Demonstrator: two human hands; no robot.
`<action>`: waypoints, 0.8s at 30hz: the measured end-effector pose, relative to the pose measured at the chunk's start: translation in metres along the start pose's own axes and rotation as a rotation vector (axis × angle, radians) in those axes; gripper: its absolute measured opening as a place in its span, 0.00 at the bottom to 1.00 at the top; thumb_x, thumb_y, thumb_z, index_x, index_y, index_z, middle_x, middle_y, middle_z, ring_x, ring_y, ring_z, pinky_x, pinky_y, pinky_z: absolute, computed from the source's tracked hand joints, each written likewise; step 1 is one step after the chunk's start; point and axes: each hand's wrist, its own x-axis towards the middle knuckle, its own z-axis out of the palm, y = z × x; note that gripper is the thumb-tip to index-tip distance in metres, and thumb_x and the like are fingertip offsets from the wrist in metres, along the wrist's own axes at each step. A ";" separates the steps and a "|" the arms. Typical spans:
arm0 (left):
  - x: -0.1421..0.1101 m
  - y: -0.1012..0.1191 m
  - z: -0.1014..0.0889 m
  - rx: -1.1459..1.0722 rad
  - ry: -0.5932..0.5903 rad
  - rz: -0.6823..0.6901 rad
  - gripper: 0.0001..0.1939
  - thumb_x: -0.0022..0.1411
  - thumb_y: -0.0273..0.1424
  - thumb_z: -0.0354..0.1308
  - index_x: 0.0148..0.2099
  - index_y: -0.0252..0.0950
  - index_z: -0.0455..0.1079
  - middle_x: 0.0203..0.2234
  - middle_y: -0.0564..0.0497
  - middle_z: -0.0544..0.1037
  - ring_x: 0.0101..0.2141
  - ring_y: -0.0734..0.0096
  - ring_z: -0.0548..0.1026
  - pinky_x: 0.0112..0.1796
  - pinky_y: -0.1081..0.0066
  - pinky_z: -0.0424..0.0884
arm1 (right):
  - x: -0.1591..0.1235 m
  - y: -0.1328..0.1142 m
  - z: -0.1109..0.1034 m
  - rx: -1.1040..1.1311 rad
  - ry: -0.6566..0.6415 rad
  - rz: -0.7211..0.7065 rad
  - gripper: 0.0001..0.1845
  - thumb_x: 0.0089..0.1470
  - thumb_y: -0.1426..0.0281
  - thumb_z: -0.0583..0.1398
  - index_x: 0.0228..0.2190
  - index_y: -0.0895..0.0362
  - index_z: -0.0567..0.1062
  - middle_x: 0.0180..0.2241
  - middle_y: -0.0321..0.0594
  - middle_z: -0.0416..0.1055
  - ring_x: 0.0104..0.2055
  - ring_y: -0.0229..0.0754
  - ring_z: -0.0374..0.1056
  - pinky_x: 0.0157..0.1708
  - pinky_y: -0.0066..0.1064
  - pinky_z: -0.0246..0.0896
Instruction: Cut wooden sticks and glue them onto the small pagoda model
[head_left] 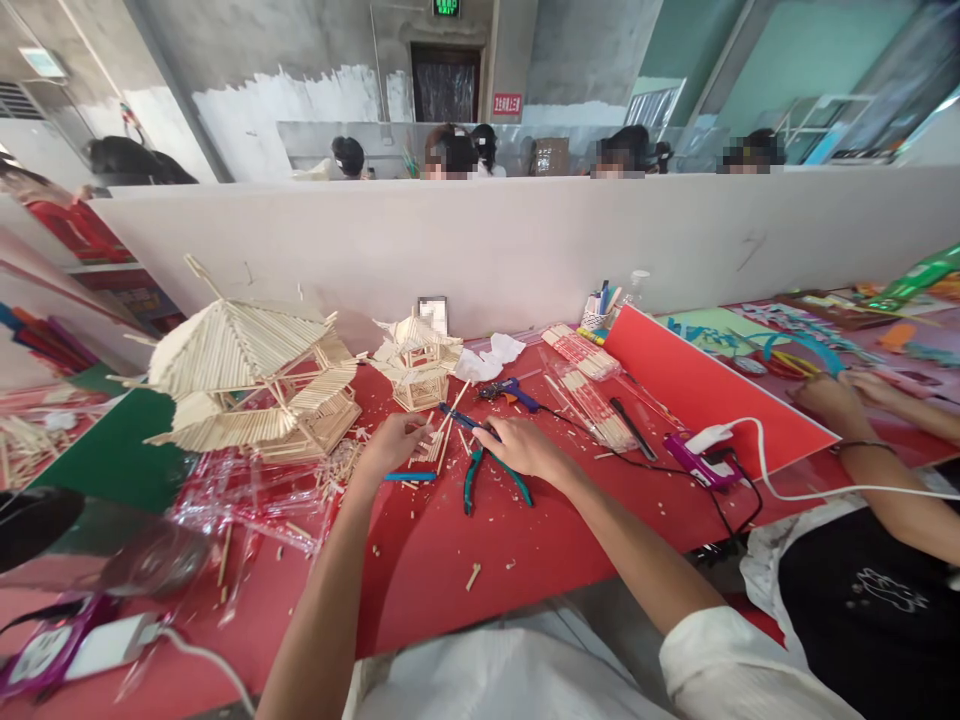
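My left hand (391, 446) is closed in a pinch over a small pile of short wooden sticks (427, 445); what lies between its fingertips is too small to make out. My right hand (519, 446) is closed around the upper part of a pair of pliers with teal handles (470, 482). The handles spread apart toward me, and the dark jaws point up and left toward my left hand. A longer wooden stick (450, 428) lies aslant between both hands. Below my left fingers is a blue bar-shaped piece (410, 477). A small stick pavilion (417, 365) stands just beyond.
A large stick pavilion (251, 375) stands left. Beyond my right hand lie a glue gun (510, 393), packed sticks (596, 405) and a black pen-like tool (634, 428). A purple power strip (701, 460), a red board (712, 385) and a co-worker's hands (832, 410) are right.
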 end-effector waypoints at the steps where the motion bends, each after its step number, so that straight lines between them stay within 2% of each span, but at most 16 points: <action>1: -0.001 -0.001 -0.006 0.099 0.038 0.017 0.14 0.57 0.42 0.61 0.35 0.35 0.71 0.26 0.50 0.78 0.28 0.65 0.79 0.30 0.72 0.71 | 0.000 0.003 0.002 0.003 0.017 -0.001 0.27 0.69 0.52 0.44 0.38 0.57 0.73 0.35 0.47 0.79 0.38 0.49 0.75 0.34 0.32 0.55; 4: -0.004 -0.004 -0.023 0.507 0.186 -0.031 0.11 0.61 0.39 0.57 0.35 0.36 0.73 0.28 0.47 0.80 0.32 0.62 0.79 0.33 0.71 0.68 | 0.002 0.013 0.009 0.020 0.081 -0.016 0.25 0.69 0.54 0.44 0.39 0.57 0.72 0.35 0.46 0.78 0.39 0.49 0.74 0.36 0.32 0.56; 7: -0.006 -0.008 -0.031 0.740 0.183 -0.092 0.12 0.62 0.39 0.55 0.35 0.37 0.75 0.31 0.45 0.81 0.35 0.59 0.79 0.33 0.70 0.65 | 0.005 0.021 0.016 0.047 0.145 -0.031 0.23 0.69 0.55 0.45 0.40 0.56 0.72 0.36 0.45 0.78 0.40 0.48 0.73 0.36 0.32 0.56; 14: -0.001 -0.020 -0.023 0.759 0.105 -0.112 0.11 0.56 0.39 0.62 0.37 0.38 0.75 0.33 0.45 0.82 0.35 0.60 0.79 0.33 0.72 0.64 | 0.006 0.031 0.024 0.106 0.217 -0.076 0.21 0.68 0.56 0.47 0.41 0.56 0.72 0.37 0.45 0.77 0.39 0.47 0.73 0.37 0.32 0.57; 18: 0.000 -0.016 -0.021 0.763 0.121 -0.112 0.09 0.60 0.34 0.57 0.40 0.36 0.76 0.38 0.42 0.82 0.40 0.57 0.80 0.37 0.69 0.68 | 0.001 0.034 0.022 0.094 0.206 -0.061 0.22 0.68 0.54 0.48 0.41 0.56 0.73 0.37 0.45 0.78 0.40 0.47 0.73 0.36 0.32 0.56; 20: -0.002 -0.011 -0.021 0.732 0.201 -0.037 0.12 0.64 0.33 0.53 0.44 0.36 0.76 0.40 0.41 0.82 0.42 0.55 0.79 0.41 0.66 0.69 | 0.000 0.032 0.020 0.086 0.173 -0.066 0.23 0.67 0.53 0.48 0.39 0.56 0.74 0.37 0.45 0.78 0.39 0.47 0.73 0.35 0.32 0.55; 22: -0.005 -0.005 -0.021 0.627 0.250 0.142 0.16 0.67 0.34 0.49 0.52 0.37 0.73 0.43 0.42 0.81 0.45 0.56 0.79 0.44 0.64 0.71 | -0.001 0.027 0.020 0.071 0.138 -0.083 0.24 0.66 0.52 0.49 0.38 0.57 0.74 0.35 0.45 0.78 0.38 0.47 0.73 0.34 0.31 0.53; 24: -0.009 0.002 -0.018 0.483 0.185 0.379 0.21 0.70 0.37 0.47 0.60 0.38 0.68 0.51 0.42 0.78 0.49 0.58 0.77 0.48 0.63 0.72 | -0.002 0.020 0.019 0.049 0.116 -0.106 0.24 0.66 0.51 0.50 0.36 0.57 0.74 0.34 0.45 0.78 0.37 0.47 0.73 0.33 0.31 0.52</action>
